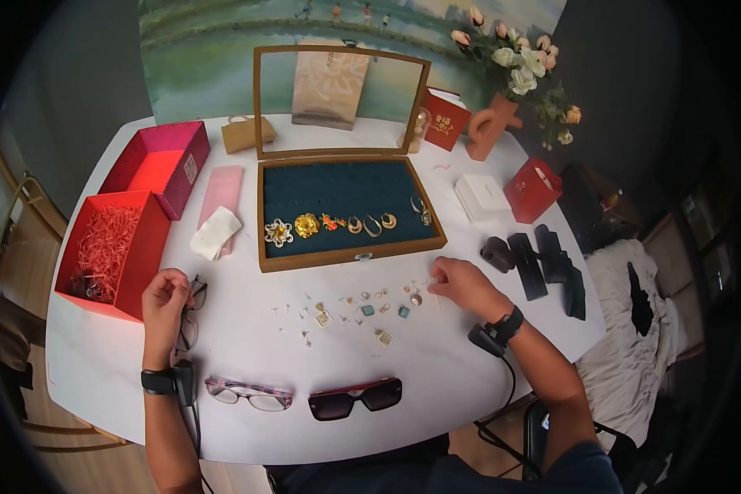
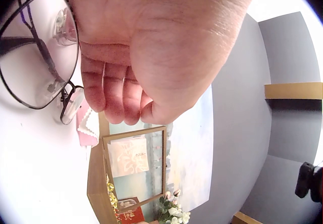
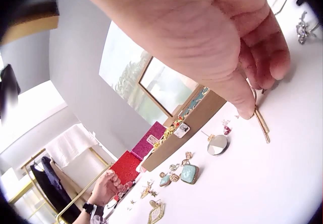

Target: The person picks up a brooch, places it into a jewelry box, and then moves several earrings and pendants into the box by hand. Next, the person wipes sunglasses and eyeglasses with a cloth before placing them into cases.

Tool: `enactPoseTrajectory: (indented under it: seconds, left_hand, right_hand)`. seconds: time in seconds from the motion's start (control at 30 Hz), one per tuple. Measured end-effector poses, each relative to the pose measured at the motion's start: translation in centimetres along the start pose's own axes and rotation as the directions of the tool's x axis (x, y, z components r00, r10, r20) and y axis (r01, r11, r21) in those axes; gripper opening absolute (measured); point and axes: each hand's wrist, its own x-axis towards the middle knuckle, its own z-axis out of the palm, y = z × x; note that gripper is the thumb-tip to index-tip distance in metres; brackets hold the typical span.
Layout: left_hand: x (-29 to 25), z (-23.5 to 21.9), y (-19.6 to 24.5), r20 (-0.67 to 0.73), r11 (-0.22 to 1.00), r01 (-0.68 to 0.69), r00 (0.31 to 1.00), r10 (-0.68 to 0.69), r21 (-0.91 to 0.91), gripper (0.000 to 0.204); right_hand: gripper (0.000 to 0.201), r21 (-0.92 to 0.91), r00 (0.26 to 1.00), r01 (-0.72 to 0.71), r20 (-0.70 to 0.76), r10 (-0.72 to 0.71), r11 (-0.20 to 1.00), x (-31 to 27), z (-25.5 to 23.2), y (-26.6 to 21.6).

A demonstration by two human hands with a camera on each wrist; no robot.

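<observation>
A gold earring (image 3: 262,126) is pinched by the right hand (image 1: 469,288), its long axis extended beyond the grip. The box (image 1: 314,261) is set ahead-left, nearer this hand than the left hand (image 1: 165,303), which is loosely curled, nothing visibly held.

Loose earrings (image 1: 368,310) lie before the display case (image 1: 329,263), with 2 boxes (image 1: 146,265) to its left.
</observation>
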Motion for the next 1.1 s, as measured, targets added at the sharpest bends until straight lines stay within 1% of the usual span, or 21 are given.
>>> enactPoseTrajectory:
  seconds: [0.1,0.13,0.2,0.23,0.3,0.33,0.4,0.43,0.47,0.53,0.57,0.63,0.67,0.73,0.77,0.83,0.87,0.93,1.0,1.07,1.1]
  left_hand:
    - [-0.1,0.0,0.1,0.019,1.0,-0.001,1.0,0.001,-0.001,0.005]
    - [-0.1,0.1,0.2,0.017,1.0,-0.001,1.0,0.0,0.001,0.005]
    - [-0.1,0.0,0.2,0.012,1.0,-0.004,1.0,0.004,0.001,0.005]
    - [-0.1,0.0,0.1,0.007,1.0,0.003,1.0,-0.003,-0.004,0.005]
    - [0.0,-0.1,-0.1,-0.003,1.0,0.006,1.0,-0.006,-0.01,0.006]
    - [0.0,-0.1,-0.2,0.002,1.0,0.003,1.0,-0.003,-0.01,0.006]
    - [0.0,-0.2,-0.3,0.006,1.0,0.001,1.0,-0.001,-0.011,0.006]
    - [0.0,-0.2,-0.3,0.001,1.0,0.01,1.0,-0.01,-0.003,0.006]
    - [0.1,-0.2,-0.3,-0.003,1.0,0.019,1.0,-0.019,0.006,0.005]
    - [0.1,-0.1,-0.2,-0.007,1.0,0.024,1.0,-0.024,0.007,0.005]
    - [0.0,-0.2,-0.2,-0.013,0.999,0.031,0.999,-0.031,0.008,0.005]
    - [0.0,-0.2,-0.4,-0.016,1.0,0.024,1.0,-0.024,0.004,0.005]
    - [0.1,-0.3,-0.4,-0.017,1.0,0.023,1.0,-0.023,-0.002,0.005]
    - [0.0,-0.3,-0.3,-0.018,1.0,0.019,1.0,-0.019,-0.006,0.006]
    - [0.0,-0.3,-0.2,-0.016,1.0,0.021,1.0,-0.021,-0.011,0.006]
    - [0.0,-0.2,-0.1,-0.021,1.0,0.023,1.0,-0.023,-0.011,0.006]
    - [0.0,-0.2,-0.1,-0.021,1.0,0.024,0.999,-0.024,-0.012,0.006]
    - [0.0,-0.1,-0.2,-0.02,1.0,0.024,1.0,-0.024,-0.015,0.006]
    - [0.0,-0.1,-0.2,-0.018,1.0,0.023,1.0,-0.024,-0.019,0.006]
    - [0.0,0.0,-0.1,-0.017,1.0,0.031,0.999,-0.031,-0.001,0.006]
    - [0.1,0.1,-0.1,-0.015,1.0,0.03,0.999,-0.03,-0.001,0.006]
  right_hand:
    - [0.021,0.014,0.997,0.068,-0.032,-0.068,0.998,0.4,0.4,1.0]
    - [0.021,0.012,0.997,0.071,-0.031,-0.07,0.997,0.3,0.7,1.1]
    - [0.015,0.18,0.998,0.035,-0.049,-0.027,0.983,0.2,1.1,1.2]
    - [0.015,0.177,0.998,0.04,-0.051,-0.031,0.983,0.3,1.2,1.4]
    - [0.008,0.28,0.998,0.057,-0.055,-0.043,0.958,0.6,1.2,1.5]
    - [0.008,0.277,0.997,0.06,-0.056,-0.047,0.959,0.8,0.8,1.3]
    - [0.004,0.403,0.994,0.09,-0.089,-0.059,0.911,1.3,-0.7,0.4]
    - [0.004,0.372,0.991,0.101,-0.124,-0.059,0.923,1.9,-1.7,-0.2]
    - [0.004,0.371,0.99,0.102,-0.125,-0.059,0.923,2.8,-2.5,-0.6]
    - [0.005,0.379,0.958,0.222,-0.256,-0.129,0.898,4.7,-4.1,-1.4]
    - [0.005,0.378,0.957,0.227,-0.259,-0.133,0.898,5.9,-4.8,-1.6]
    - [0.007,0.502,0.951,0.28,-0.263,-0.164,0.818,8.4,-5.5,-1.5]
    - [0.007,0.501,0.949,0.285,-0.265,-0.168,0.818,9.5,-5.7,-1.2]
    - [0.007,0.64,0.96,0.277,-0.217,-0.177,0.716,11.5,-5.5,-0.7]
    - [0.007,0.64,0.96,0.279,-0.216,-0.18,0.716,12.1,-5.2,-0.3]
    - [0.008,0.62,0.982,0.187,-0.115,-0.148,0.762,12.7,-4.9,-0.3]
    - [0.008,0.62,0.982,0.187,-0.112,-0.149,0.762,12.8,-4.7,-0.2]
    - [0.008,0.581,0.994,0.094,-0.005,-0.111,0.808,12.7,-4.3,-0.4]
    - [0.007,0.601,0.995,0.072,0.012,-0.1,0.796,12.5,-3.7,-0.4]
    - [0.004,0.473,0.996,0.073,0.008,-0.088,0.878,13.1,-2.8,0.5]
    - [0.003,0.417,0.997,0.072,-0.034,-0.064,0.906,13.1,-2.5,0.4]
